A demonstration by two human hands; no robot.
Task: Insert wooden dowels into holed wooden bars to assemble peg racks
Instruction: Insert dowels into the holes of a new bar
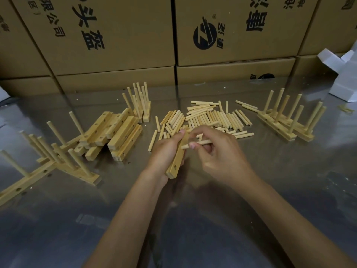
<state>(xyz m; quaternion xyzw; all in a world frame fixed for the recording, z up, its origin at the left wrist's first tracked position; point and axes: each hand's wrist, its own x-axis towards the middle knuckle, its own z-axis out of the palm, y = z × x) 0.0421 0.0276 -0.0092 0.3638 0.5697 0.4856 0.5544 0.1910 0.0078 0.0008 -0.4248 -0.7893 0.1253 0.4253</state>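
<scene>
My left hand (165,151) grips a holed wooden bar (176,165) at the centre of the metal table, the bar's near end pointing toward me with a hole showing. My right hand (218,149) pinches a wooden dowel (201,143) that lies crosswise, its left tip touching the bar's side. A second dowel seems tucked under the right fingers. Behind the hands lies a pile of loose dowels (208,117).
A heap of bare holed bars (114,132) lies left of centre. Pegged racks stand at the near left (58,161), behind the heap (142,105) and at the right (287,120). Cardboard boxes (116,35) wall the table's far edge; white foam (343,74) sits far right.
</scene>
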